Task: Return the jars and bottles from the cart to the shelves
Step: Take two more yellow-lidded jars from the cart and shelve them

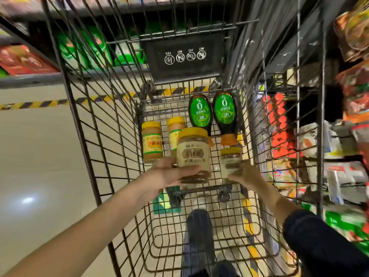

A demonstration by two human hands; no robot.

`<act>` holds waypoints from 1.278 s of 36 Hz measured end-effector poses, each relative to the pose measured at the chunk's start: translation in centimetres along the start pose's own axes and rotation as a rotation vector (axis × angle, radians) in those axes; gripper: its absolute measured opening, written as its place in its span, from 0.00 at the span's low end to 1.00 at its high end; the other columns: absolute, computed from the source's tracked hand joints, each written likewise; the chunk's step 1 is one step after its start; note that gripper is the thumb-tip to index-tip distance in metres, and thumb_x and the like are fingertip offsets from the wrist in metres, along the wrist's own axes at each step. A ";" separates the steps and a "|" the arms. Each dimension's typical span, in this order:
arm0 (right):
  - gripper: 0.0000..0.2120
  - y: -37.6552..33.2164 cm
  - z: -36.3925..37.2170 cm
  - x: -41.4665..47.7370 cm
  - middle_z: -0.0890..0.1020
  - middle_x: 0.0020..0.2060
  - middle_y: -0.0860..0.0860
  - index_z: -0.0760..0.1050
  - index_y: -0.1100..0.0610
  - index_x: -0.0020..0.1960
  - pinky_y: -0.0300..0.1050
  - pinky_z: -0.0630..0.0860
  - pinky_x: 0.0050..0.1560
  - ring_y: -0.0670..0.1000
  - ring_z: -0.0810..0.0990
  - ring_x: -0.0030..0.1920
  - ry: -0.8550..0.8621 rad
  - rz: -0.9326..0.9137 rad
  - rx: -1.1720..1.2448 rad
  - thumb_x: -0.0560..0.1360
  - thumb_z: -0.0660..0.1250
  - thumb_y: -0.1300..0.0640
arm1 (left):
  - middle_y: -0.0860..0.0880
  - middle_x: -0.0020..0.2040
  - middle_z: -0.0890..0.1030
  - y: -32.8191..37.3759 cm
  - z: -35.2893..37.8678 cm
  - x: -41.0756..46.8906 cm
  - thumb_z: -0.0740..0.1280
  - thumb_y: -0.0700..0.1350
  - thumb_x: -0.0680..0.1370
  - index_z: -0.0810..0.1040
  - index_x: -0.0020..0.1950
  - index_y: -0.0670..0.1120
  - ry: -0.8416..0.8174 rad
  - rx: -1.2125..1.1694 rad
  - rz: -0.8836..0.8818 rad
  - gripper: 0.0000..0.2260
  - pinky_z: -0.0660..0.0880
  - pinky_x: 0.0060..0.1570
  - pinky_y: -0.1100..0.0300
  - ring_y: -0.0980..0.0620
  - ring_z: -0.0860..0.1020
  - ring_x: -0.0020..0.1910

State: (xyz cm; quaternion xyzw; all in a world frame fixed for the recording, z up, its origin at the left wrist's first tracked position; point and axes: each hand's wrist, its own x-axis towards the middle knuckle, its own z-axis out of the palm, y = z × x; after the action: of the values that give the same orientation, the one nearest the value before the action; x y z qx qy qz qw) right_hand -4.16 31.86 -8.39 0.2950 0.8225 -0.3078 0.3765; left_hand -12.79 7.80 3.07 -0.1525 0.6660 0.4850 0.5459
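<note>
L hand [171, 174] grips big yellow-lid jar [193, 154] raised over cart [75, 116] floor, R hand [247, 174] on smaller jar [230, 160] by cart's right wall, grip unclear; pick-up step, next needs firm hold, lift clear of wire.

Head camera looks steeply down into the cart [183, 70].

Arms outstretched: left hand [170, 174] round large jar [193, 150], right hand [249, 174] on small jar [231, 159].
</note>
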 end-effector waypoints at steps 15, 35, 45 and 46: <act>0.27 0.0 1.2 1.6 0.84 0.48 0.50 0.78 0.52 0.52 0.52 0.77 0.57 0.51 0.82 0.50 -0.100 0.101 0.528 0.54 0.81 0.54 | 0.52 0.53 0.84 1.1 0.3 -1.0 0.76 0.53 0.62 0.78 0.58 0.48 -0.057 -0.021 0.055 0.26 0.71 0.64 0.49 0.52 0.80 0.56; 0.18 -5.6 -10.5 -15.4 0.82 0.43 0.46 0.74 0.49 0.45 0.29 0.76 0.41 0.42 0.80 0.41 0.097 -0.225 0.857 0.63 0.78 0.62 | 0.52 0.50 0.85 8.0 1.2 -9.2 0.81 0.60 0.50 0.81 0.54 0.51 0.025 0.148 0.338 0.35 0.78 0.47 0.61 0.59 0.82 0.45; 0.31 0.6 -16.9 -30.0 0.85 0.35 0.46 0.74 0.60 0.54 0.32 0.77 0.38 0.41 0.83 0.37 0.438 -0.471 1.045 0.52 0.78 0.67 | 0.51 0.51 0.85 13.8 11.0 -17.1 0.79 0.54 0.55 0.80 0.56 0.48 -0.169 0.318 0.659 0.31 0.76 0.59 0.57 0.53 0.82 0.54; 0.35 1.5 -17.2 -31.8 0.86 0.37 0.48 0.74 0.62 0.56 0.34 0.77 0.40 0.43 0.83 0.39 0.482 -0.468 1.063 0.49 0.79 0.63 | 0.50 0.51 0.85 14.1 12.4 -17.9 0.78 0.54 0.54 0.80 0.56 0.46 -0.208 0.324 0.691 0.32 0.76 0.57 0.61 0.53 0.82 0.54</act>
State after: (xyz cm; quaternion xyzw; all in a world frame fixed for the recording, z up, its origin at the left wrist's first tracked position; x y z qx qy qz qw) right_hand 6.64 37.32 25.70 0.3151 0.6617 -0.6737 -0.0949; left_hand -9.55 18.83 26.32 0.2188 0.6871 0.5415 0.4322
